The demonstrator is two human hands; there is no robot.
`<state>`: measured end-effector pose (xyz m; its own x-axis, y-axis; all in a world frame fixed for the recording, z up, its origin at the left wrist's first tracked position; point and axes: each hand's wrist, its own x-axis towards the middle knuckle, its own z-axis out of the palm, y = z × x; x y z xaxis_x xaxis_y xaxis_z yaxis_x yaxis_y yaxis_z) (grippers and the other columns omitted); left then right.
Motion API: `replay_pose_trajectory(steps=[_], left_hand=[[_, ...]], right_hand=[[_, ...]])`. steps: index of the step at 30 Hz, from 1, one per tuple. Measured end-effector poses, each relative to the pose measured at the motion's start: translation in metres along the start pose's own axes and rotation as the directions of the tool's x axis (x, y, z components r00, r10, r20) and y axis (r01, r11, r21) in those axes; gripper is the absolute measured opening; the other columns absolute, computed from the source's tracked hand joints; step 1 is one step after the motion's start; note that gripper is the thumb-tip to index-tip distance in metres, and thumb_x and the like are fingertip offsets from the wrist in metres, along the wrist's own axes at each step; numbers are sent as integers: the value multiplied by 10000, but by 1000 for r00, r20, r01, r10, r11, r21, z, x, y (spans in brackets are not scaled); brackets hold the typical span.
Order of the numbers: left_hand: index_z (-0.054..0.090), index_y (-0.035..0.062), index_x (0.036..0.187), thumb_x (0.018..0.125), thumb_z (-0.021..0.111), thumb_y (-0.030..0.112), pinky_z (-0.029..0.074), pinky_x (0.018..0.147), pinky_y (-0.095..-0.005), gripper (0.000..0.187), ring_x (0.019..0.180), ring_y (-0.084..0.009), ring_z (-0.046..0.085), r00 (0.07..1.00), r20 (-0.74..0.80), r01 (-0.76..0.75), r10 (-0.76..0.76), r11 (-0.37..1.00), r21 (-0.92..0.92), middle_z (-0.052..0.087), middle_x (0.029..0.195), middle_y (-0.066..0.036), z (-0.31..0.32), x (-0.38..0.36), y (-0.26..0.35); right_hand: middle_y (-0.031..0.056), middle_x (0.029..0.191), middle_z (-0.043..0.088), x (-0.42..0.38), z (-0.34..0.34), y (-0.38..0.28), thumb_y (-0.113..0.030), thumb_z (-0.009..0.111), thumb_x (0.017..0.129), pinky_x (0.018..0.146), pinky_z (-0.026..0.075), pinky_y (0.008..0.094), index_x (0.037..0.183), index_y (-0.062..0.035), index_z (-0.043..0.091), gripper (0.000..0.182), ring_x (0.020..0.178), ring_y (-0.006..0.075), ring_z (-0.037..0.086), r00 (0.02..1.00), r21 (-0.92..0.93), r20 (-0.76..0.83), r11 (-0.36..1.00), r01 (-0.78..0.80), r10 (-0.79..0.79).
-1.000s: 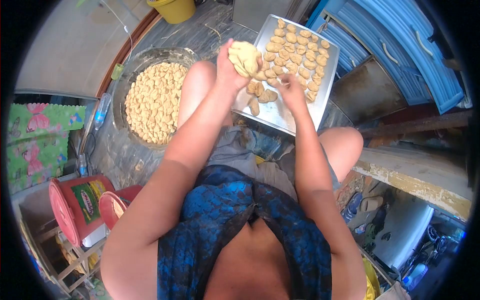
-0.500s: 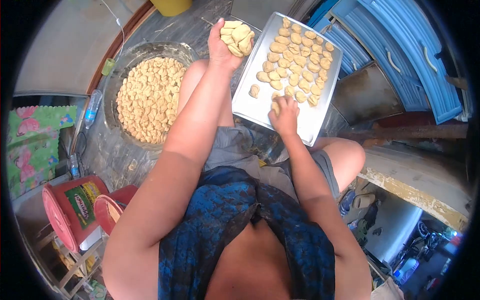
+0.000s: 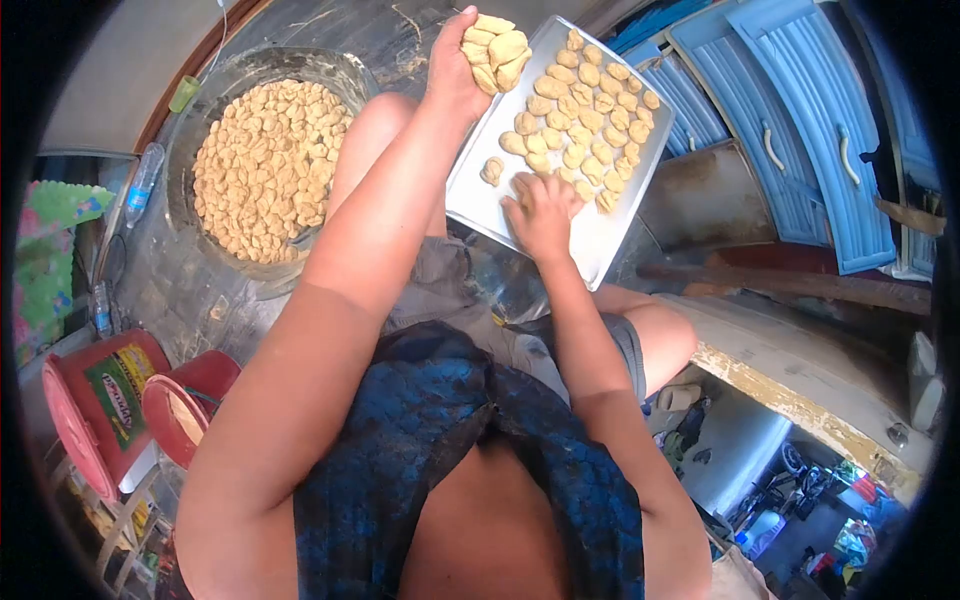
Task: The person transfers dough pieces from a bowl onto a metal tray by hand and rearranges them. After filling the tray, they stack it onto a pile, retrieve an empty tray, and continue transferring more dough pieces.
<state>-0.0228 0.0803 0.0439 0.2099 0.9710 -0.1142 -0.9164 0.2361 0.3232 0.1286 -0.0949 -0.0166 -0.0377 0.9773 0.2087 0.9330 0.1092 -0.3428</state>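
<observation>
Several pale yellow dough pieces (image 3: 497, 55) are bunched in my left hand (image 3: 453, 78), which is held up beside the far left corner of a metal tray (image 3: 478, 205). Rows of similar dough pieces (image 3: 580, 115) cover much of the tray, and one dough lump (image 3: 492, 171) lies apart at its left side. Low over the near part of the tray is my right hand (image 3: 545, 212), palm down with fingers spread, the fingertips close to the nearest pieces. No dough shows in it, though its underside is hidden.
On the floor at left stands a wide basin (image 3: 182, 185) heaped with dough pieces (image 3: 270, 165). A plastic bottle (image 3: 144, 185) and red buckets (image 3: 190, 405) are at far left. Blue louvred cabinet doors (image 3: 770, 125) are at right, above a worn wooden ledge (image 3: 780, 375).
The view has shifted, so most things sit further left. My right hand's fingers have spread on the tray, and the dough piece seen by its thumb no longer shows there. My left hand still holds its bunch.
</observation>
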Motion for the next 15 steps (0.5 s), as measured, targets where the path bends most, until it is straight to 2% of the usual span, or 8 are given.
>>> replay_pose_trajectory(steps=[1,2,3,4,5,9,13,15], left_hand=[[478,101,1117,838,516,395,386,877,-461,407,1038,-270,471,994,33,102,-100,993,-65,489,1120,-140,-10,7,-2],[375,181,1336,826,512,415,241,1055,-515,577,1320,-272,306,978,75,203,-194,971,-125,344,1411,-152,-8,8,-2],[375,181,1336,826,512,415,241,1055,-515,577,1320,-272,306,978,81,202,-192,971,-128,344,1411,-152,-7,6,-3],[475,103,1117,839,521,385,387,876,-456,398,1038,-267,471,993,58,105,-101,993,-60,488,1119,-135,5,-5,0],[575,25,897,852,530,355,533,698,-397,336,756,-262,637,999,41,5,-6,1000,11,633,828,-118,13,-11,3],[569,29,886,857,525,347,535,693,-382,323,754,-255,637,1000,-13,-12,12,1000,14,629,819,-112,7,-7,1],[563,32,881,852,543,324,536,694,-374,294,748,-247,637,1000,18,-1,1,1000,19,626,816,-108,10,-12,8],[563,32,883,851,546,318,536,697,-373,288,747,-245,637,999,46,19,-19,1000,7,627,820,-107,10,-11,7]], right_hand=[[-2,1106,542,4,-1,-7,-239,651,753,960,229,490,1089,-220,598,341,1113,277,419,1000,-5,3,1000,-1,1],[3,1095,551,11,-1,-15,-262,657,751,953,234,478,1095,-230,599,350,1105,271,420,998,-61,54,997,45,-42],[8,1083,561,18,1,-21,-284,663,750,946,238,466,1101,-241,600,359,1097,265,422,991,-114,106,989,96,-84],[-3,1056,568,22,6,-22,-245,637,767,921,252,456,1073,-250,616,306,1084,254,433,986,-112,99,983,146,-135],[-3,1056,568,25,12,-16,-245,637,767,921,252,456,1073,-250,616,306,1084,254,433,986,-113,95,982,151,-140],[2,1026,575,31,15,-11,-170,591,777,893,272,429,989,-239,657,233,1008,251,464,987,-171,27,972,159,-156],[51,1011,571,22,0,3,-165,609,755,888,302,398,965,-184,655,216,994,266,476,993,10,-55,995,103,-102],[83,1020,555,13,-9,14,-200,639,730,907,307,423,994,-128,632,274,1006,286,480,991,114,-36,986,-123,128]])
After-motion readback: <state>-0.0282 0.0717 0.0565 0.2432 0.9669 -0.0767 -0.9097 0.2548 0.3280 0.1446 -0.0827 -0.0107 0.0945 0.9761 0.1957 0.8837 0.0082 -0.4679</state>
